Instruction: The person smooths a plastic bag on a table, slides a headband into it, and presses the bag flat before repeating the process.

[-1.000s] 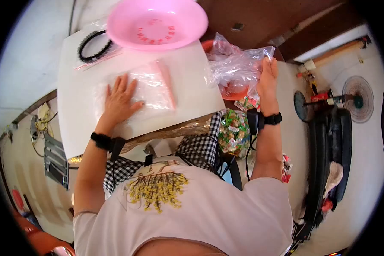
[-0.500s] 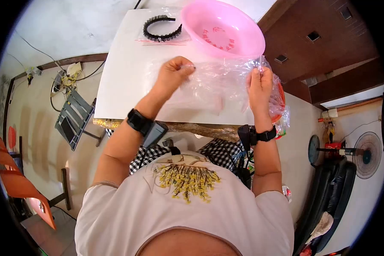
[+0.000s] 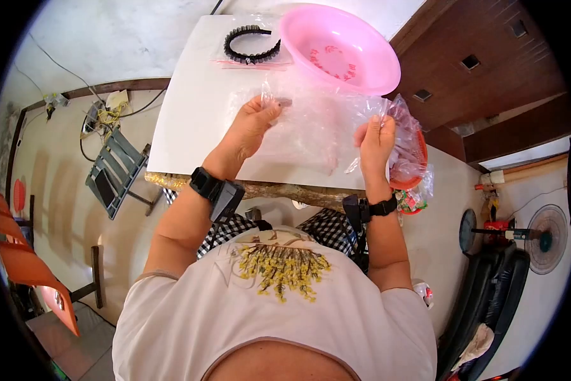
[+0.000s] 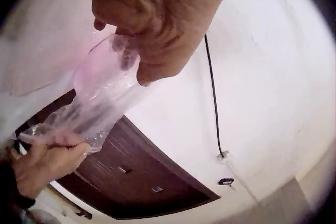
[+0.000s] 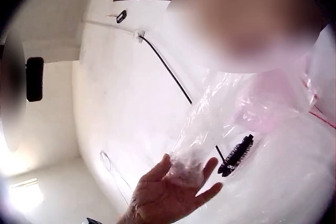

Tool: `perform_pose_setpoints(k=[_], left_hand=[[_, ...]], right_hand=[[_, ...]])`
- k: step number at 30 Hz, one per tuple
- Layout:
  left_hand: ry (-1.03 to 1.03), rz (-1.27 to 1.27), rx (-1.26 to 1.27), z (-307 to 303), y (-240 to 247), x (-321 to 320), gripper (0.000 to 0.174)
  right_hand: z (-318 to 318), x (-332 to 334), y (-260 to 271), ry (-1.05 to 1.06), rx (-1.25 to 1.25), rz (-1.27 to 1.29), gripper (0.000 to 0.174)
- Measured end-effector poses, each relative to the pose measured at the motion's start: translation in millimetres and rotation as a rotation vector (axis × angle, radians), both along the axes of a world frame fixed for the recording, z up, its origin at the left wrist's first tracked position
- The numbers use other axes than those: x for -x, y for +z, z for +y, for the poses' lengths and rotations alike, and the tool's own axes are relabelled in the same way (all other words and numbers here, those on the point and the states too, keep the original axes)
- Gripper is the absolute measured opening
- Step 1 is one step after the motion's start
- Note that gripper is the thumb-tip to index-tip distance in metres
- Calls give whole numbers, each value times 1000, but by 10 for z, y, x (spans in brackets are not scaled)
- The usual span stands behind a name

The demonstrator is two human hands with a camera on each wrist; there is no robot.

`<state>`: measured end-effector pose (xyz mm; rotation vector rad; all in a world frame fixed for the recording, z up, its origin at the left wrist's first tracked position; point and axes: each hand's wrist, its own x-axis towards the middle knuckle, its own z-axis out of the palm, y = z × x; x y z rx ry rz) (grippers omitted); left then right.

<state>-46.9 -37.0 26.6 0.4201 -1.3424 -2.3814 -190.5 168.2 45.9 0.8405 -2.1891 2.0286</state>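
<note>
A clear plastic bag [image 3: 311,124] stretches between both hands above the white table [image 3: 190,120]. My left hand [image 3: 253,124] pinches its left edge between thumb and fingers. At the other end, my right hand [image 3: 377,140] grips the bag's gathered right side. From the left wrist, the crinkled film [image 4: 100,98] runs from the left hand [image 4: 157,19] down to the right hand [image 4: 47,163]. More clear film lies under the held bag, partly hidden by it. A black beaded headband [image 3: 247,47] lies on flat plastic packaging at the table's far left.
A pink basin [image 3: 342,51] stands at the table's back right. Beside the right edge is an orange basket [image 3: 418,155] holding crumpled clear plastic. A dark brown wooden cabinet [image 3: 463,82] stands beyond it. A grey folding stool [image 3: 117,168] is on the floor at left.
The left hand lifted from lying flat on the plastic and now pinches the bag. The right hand brought its plastic bag from over the basket toward the table's middle.
</note>
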Motion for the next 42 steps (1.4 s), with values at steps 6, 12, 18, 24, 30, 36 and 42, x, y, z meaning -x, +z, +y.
perform_pose_setpoints(k=[6,12,18,24,30,36,42], left_hand=[[142,10,218,-115,110,-90,12],[280,-235,323,-173,206,-242,15],[360,-345,424,-396,-103,-348,17],[376,-718,1154,-532,-489,-408,14],[557,-179,1763,-361,149,-287,19],[-65,-236,1982,-88,34,100,48],[-207,-429,1977,-154,-291,48,74]], right_hand=[[-10,138,-148,-12,60,-8,18],[-76,68,-119,-24,-63,-127,14],[-404,340,-584,-106,-279,228,22],[-506,391,-757,-3,-573,116,37],[-454,186,-326,-57,-699,211,54],[-577,-307,-117,224,-831,631,61],[-496,-178,-486,449,-1202,541,73]])
